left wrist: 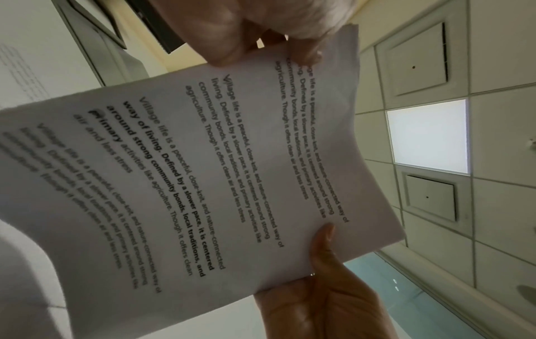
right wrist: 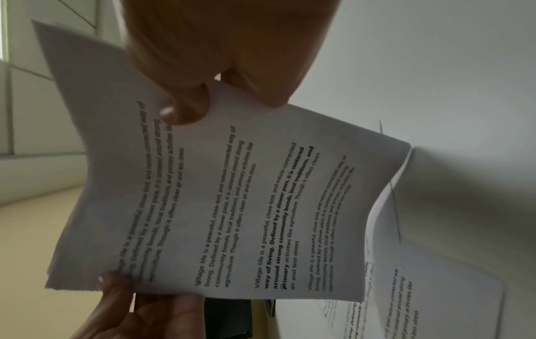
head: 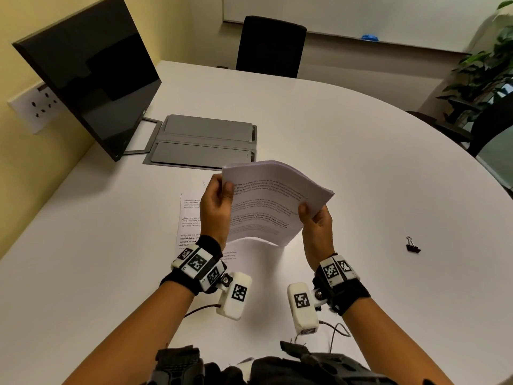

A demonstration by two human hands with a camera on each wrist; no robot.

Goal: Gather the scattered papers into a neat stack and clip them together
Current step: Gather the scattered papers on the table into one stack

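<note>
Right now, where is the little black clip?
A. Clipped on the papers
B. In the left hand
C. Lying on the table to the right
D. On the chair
C. The clip lies alone on the table, off to the right of the right hand, while both hands hold the papers, the left hand at the other edge.

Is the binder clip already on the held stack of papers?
No, the binder clip lies alone on the table, right of the stack of papers gripped by left hand and right hand.

Stack above table, clip right.
</note>
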